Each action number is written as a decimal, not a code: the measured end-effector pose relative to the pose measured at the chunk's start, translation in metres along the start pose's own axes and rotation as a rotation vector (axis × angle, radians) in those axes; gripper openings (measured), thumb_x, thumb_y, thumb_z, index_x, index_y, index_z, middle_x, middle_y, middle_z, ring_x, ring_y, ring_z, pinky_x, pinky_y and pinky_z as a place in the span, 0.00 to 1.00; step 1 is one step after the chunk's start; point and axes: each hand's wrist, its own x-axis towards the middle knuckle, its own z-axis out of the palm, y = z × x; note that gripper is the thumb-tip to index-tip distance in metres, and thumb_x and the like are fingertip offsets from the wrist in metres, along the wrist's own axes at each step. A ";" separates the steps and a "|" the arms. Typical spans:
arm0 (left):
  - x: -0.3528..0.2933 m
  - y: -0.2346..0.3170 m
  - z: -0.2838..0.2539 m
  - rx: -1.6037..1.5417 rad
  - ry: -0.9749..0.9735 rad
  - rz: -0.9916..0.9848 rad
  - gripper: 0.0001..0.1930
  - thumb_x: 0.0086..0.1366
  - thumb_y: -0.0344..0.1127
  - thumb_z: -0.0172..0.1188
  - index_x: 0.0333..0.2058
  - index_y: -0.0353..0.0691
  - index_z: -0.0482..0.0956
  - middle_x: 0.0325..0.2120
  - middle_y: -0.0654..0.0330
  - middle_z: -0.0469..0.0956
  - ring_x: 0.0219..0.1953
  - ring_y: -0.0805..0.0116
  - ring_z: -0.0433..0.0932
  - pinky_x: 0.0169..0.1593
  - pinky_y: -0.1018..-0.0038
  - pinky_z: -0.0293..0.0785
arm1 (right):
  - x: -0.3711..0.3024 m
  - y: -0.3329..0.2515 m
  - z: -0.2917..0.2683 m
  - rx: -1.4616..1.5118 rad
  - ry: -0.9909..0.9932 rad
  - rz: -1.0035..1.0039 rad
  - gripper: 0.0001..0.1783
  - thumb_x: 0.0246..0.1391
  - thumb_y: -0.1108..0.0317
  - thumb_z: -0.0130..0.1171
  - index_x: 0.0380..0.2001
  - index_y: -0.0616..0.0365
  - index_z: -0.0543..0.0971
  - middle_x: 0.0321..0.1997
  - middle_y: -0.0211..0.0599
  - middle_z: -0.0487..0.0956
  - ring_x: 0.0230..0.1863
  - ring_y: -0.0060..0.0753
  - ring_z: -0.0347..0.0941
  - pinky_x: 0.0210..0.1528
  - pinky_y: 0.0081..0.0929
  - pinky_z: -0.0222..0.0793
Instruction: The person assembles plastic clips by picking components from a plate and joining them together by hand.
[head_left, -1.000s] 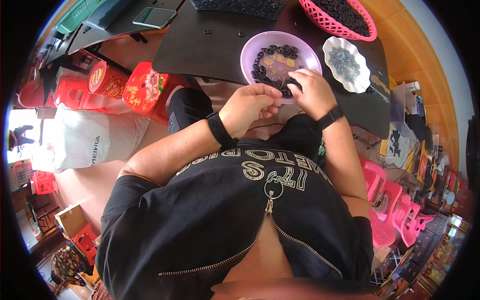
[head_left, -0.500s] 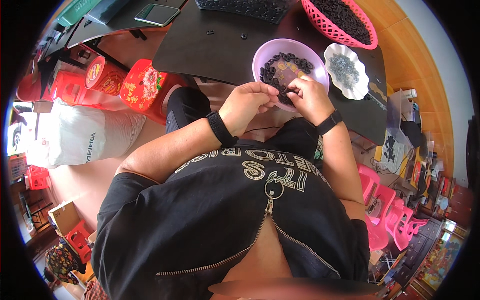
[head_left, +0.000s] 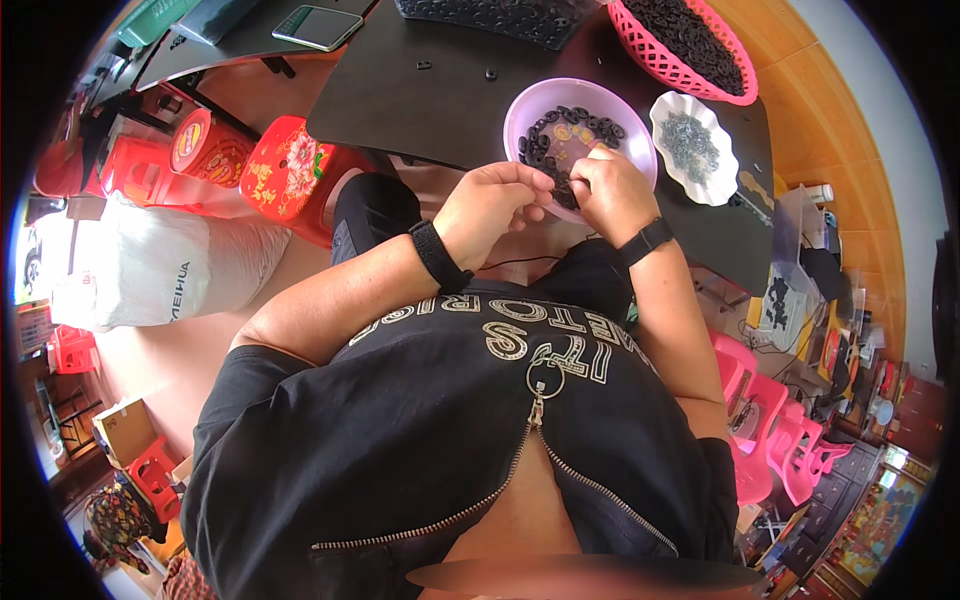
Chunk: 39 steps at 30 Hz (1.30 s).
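My left hand (head_left: 492,208) is at the near left edge of a pale purple bowl (head_left: 512,115), thumb and fingers drawn together in a pinch. Over the bowl's near right side my right hand (head_left: 614,192) curls downward, its fingertips pressed together close to my left fingertips. Whatever either pinch holds is too small or hidden to make out. Inside the bowl lie many small black oval rings (head_left: 540,143), heaped along the left and far sides. A white scalloped dish (head_left: 727,150) of small clear pieces (head_left: 690,147) stands just right of the bowl.
A pink woven basket (head_left: 640,62) full of black pieces sits at the far right of the black table (head_left: 400,110). A dark tray (head_left: 490,22) and a phone-like device (head_left: 317,27) lie farther off. Left are red stools (head_left: 285,170) and a white sack (head_left: 190,262).
My right hand has shifted slightly left, and its fingers are more tightly curled. My left hand stays nearly in place, its fingers still pinched.
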 end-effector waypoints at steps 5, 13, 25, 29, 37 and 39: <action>0.001 0.008 -0.004 0.033 0.035 0.050 0.10 0.63 0.23 0.47 0.39 0.37 0.78 0.32 0.64 0.78 0.30 0.79 0.73 0.33 0.85 0.67 | 0.001 -0.004 -0.002 0.025 0.053 -0.015 0.02 0.44 0.73 0.62 0.24 0.58 0.79 0.29 0.45 0.77 0.40 0.49 0.74 0.44 0.39 0.70; 0.023 0.020 -0.010 0.677 0.096 0.436 0.10 0.63 0.27 0.51 0.39 0.35 0.80 0.32 0.61 0.80 0.33 0.75 0.76 0.35 0.80 0.71 | 0.007 -0.004 0.001 0.027 0.009 0.012 0.02 0.45 0.73 0.58 0.24 0.59 0.78 0.28 0.46 0.77 0.36 0.51 0.74 0.41 0.41 0.70; 0.065 0.027 0.007 1.820 0.061 0.616 0.09 0.54 0.35 0.58 0.33 0.42 0.82 0.32 0.52 0.80 0.41 0.52 0.76 0.47 0.60 0.73 | 0.011 -0.007 0.000 -0.050 -0.073 0.132 0.06 0.43 0.71 0.56 0.22 0.61 0.80 0.32 0.53 0.79 0.37 0.52 0.77 0.40 0.43 0.73; 0.071 0.027 0.011 1.851 0.030 0.480 0.09 0.55 0.35 0.58 0.33 0.42 0.82 0.34 0.52 0.79 0.42 0.53 0.76 0.47 0.59 0.73 | 0.012 -0.010 -0.005 -0.097 -0.120 0.115 0.06 0.42 0.72 0.56 0.22 0.61 0.80 0.33 0.54 0.79 0.36 0.53 0.77 0.40 0.43 0.74; 0.072 0.022 0.008 1.767 0.007 0.569 0.09 0.55 0.32 0.58 0.34 0.38 0.79 0.33 0.51 0.79 0.39 0.50 0.78 0.45 0.58 0.73 | 0.008 -0.001 0.004 -0.022 0.008 0.091 0.05 0.43 0.72 0.56 0.22 0.63 0.79 0.26 0.53 0.78 0.31 0.54 0.76 0.36 0.45 0.72; 0.068 0.025 0.008 1.734 -0.014 0.517 0.09 0.54 0.32 0.58 0.34 0.38 0.79 0.33 0.51 0.79 0.40 0.50 0.77 0.45 0.58 0.73 | 0.009 -0.001 0.004 -0.033 -0.018 0.096 0.05 0.43 0.73 0.57 0.23 0.63 0.79 0.27 0.53 0.78 0.32 0.54 0.76 0.37 0.45 0.72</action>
